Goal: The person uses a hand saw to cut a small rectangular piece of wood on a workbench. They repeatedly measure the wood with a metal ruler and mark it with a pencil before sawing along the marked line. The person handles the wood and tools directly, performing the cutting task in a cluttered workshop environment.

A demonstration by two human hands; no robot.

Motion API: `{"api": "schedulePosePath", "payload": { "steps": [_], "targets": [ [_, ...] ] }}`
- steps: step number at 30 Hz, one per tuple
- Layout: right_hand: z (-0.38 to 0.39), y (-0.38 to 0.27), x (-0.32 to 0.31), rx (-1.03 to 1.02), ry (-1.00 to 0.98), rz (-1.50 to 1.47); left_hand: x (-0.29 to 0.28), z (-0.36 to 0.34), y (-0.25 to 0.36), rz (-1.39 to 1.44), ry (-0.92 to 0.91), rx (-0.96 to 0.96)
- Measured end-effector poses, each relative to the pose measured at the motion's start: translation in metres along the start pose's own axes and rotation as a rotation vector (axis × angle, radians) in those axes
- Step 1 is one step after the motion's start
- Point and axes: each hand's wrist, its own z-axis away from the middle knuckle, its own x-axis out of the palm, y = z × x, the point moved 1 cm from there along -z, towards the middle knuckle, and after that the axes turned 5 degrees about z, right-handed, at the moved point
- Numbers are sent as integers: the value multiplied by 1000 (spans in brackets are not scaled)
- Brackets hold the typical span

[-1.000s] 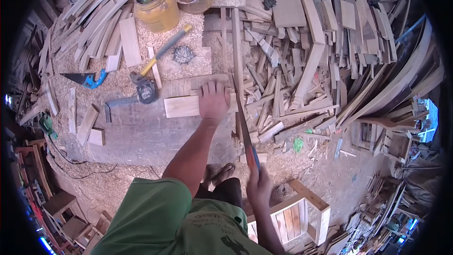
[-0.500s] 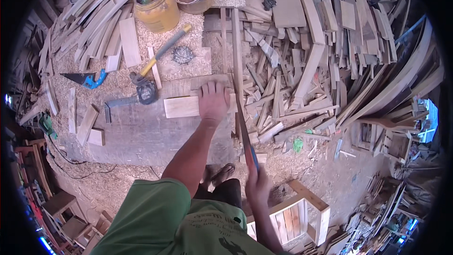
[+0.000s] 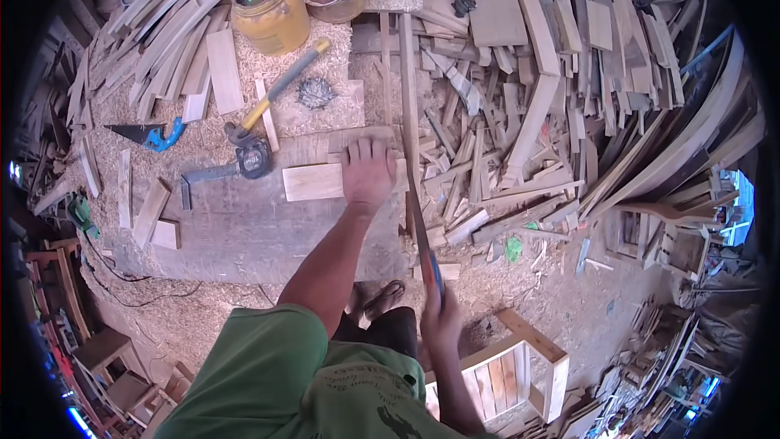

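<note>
A short pale board [image 3: 313,183] lies crosswise on the dusty workbench [image 3: 268,236]. My left hand [image 3: 370,175] is clamped over its right part, with the fingers curled over the far edge. Under that hand, part of the board is hidden. My right hand [image 3: 440,323] is closed round the handle of a handsaw [image 3: 422,236], lower right of the board. The saw's long blade points away from me, its far end beside the board's right end at the bench edge. Whether the teeth are in the wood I cannot tell.
On the bench lie a hammer [image 3: 280,85], a tape measure [image 3: 253,158], a square [image 3: 210,175] and a blue-handled saw [image 3: 154,136]. Yellow buckets [image 3: 272,20] stand at the back. Offcuts [image 3: 479,162] heap up to the right; a wooden frame [image 3: 544,358] stands near my right arm.
My right hand and the saw have shifted slightly toward me. My left hand and the board stay in place.
</note>
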Motion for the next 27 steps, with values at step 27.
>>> {"api": "schedulePosePath", "payload": {
  "steps": [27],
  "targets": [
    [106,50,-17,-64,39,-39,-4,0,-2,-35,73,-15]
  ]
}}
